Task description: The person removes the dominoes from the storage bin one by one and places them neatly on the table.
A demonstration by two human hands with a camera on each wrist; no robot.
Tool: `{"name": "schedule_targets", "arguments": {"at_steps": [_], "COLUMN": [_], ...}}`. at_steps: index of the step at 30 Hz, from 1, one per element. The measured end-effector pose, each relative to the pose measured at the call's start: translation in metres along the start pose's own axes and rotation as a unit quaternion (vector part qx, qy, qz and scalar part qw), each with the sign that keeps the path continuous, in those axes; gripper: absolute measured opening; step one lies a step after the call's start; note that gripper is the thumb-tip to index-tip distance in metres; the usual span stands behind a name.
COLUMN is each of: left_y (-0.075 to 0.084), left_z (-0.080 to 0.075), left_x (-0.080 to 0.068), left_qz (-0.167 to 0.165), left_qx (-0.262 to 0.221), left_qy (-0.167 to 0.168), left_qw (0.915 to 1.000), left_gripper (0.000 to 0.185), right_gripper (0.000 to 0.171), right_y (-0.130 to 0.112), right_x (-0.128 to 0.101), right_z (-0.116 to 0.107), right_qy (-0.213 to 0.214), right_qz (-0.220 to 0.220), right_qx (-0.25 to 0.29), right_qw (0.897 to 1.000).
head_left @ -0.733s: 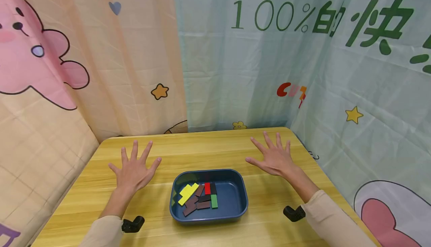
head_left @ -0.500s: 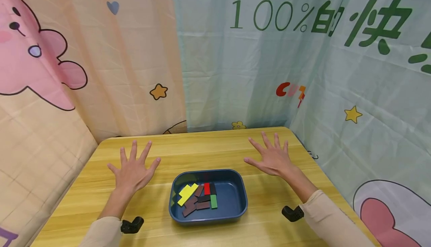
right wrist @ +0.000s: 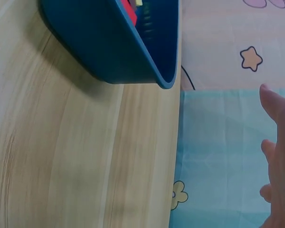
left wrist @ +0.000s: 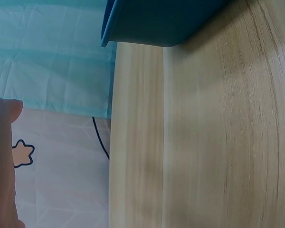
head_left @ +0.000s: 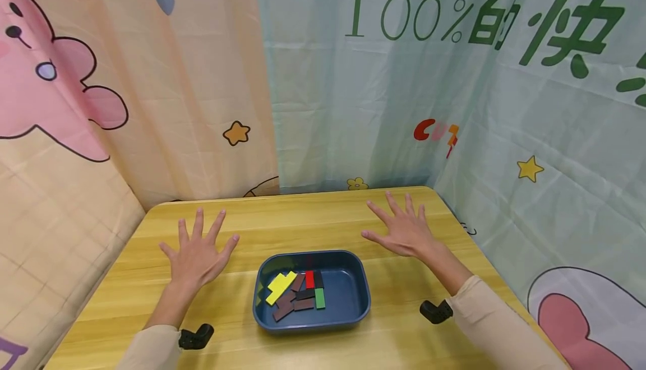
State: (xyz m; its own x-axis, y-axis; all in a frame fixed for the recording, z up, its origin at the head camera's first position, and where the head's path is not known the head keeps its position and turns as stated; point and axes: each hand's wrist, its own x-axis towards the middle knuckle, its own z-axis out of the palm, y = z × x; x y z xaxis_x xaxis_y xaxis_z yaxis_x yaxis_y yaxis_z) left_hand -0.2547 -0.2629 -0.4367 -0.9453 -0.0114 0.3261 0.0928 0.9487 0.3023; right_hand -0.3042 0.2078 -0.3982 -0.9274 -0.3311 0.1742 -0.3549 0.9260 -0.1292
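Note:
A dark blue rectangular tray [head_left: 345,297] stands on the wooden table between my hands. Small flat blocks lie in its left and middle part: yellow blocks [head_left: 281,288], a red block [head_left: 309,279], a green block [head_left: 320,298], several brown blocks [head_left: 304,304] and black blocks [head_left: 305,294]. To the tray's left my left hand [head_left: 197,260] is held palm down with fingers spread, holding nothing. My right hand [head_left: 406,232], fingers also spread, is beyond the tray's right side and holds nothing. Both wrist views show the tray's outer wall, apart from the hands.
The light wooden table [head_left: 303,224] has rounded far corners. Printed curtains [head_left: 323,95] hang behind it and along both sides. A black device [head_left: 197,337] sits at the left wrist, another black device [head_left: 436,312] at the right.
The right hand has drifted slightly left, toward the tray. The left hand stays in nearly the same place, and the blocks lie as before. The head view has shifted a little.

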Motion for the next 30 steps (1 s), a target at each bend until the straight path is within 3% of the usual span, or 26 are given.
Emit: {"name": "schedule_targets", "arguments": {"at_steps": [5, 8, 10, 13, 17, 20, 22, 23, 25, 28, 30], "left_y": [0.004, 0.009, 0.014, 0.025, 0.043, 0.056, 0.062, 0.064, 0.066, 0.065, 0.064], "left_z": [-0.001, -0.001, 0.0, 0.004, 0.015, 0.027, 0.035, 0.038, 0.045, 0.051, 0.053], "left_x": [-0.009, -0.02, -0.031, -0.051, -0.077, -0.089, -0.096, -0.099, -0.104, -0.109, -0.11], "left_qz": [0.011, 0.02, 0.019, -0.014, -0.094, -0.146, -0.171, -0.181, -0.19, -0.185, -0.176], "left_qx": [-0.044, -0.125, -0.198, -0.334, -0.47, -0.535, -0.565, -0.575, -0.586, -0.601, -0.617], "left_qy": [-0.032, -0.041, -0.044, -0.073, -0.111, -0.124, -0.133, -0.139, -0.148, -0.154, -0.159], "left_qw": [0.9985, 0.9911, 0.979, 0.9397, 0.8704, 0.8228, 0.796, 0.7859, 0.7738, 0.7625, 0.7504], "left_gripper": [0.075, 0.074, 0.074, 0.078, 0.085, 0.088, 0.088, 0.088, 0.088, 0.088, 0.088], "right_gripper": [0.079, 0.075, 0.074, 0.073, 0.075, 0.075, 0.076, 0.077, 0.078, 0.076, 0.072], "right_y": [-0.007, -0.013, -0.018, -0.026, -0.038, -0.048, -0.055, -0.058, -0.064, -0.071, -0.076], "right_x": [0.008, 0.013, 0.017, 0.023, 0.03, 0.035, 0.039, 0.04, 0.041, 0.043, 0.044], "right_z": [-0.006, -0.009, -0.011, -0.011, -0.01, -0.008, -0.005, -0.004, 0.0, 0.006, 0.011], "right_qy": [-0.026, -0.043, -0.065, -0.106, -0.155, -0.168, -0.183, -0.193, -0.217, -0.252, -0.268], "right_qz": [-0.036, -0.074, -0.097, -0.132, -0.165, -0.194, -0.218, -0.228, -0.238, -0.239, -0.239], "right_qx": [0.031, 0.065, 0.092, 0.138, 0.18, 0.196, 0.208, 0.218, 0.238, 0.271, 0.292], "right_qw": [0.999, 0.994, 0.989, 0.976, 0.957, 0.946, 0.936, 0.929, 0.916, 0.898, 0.886]}}
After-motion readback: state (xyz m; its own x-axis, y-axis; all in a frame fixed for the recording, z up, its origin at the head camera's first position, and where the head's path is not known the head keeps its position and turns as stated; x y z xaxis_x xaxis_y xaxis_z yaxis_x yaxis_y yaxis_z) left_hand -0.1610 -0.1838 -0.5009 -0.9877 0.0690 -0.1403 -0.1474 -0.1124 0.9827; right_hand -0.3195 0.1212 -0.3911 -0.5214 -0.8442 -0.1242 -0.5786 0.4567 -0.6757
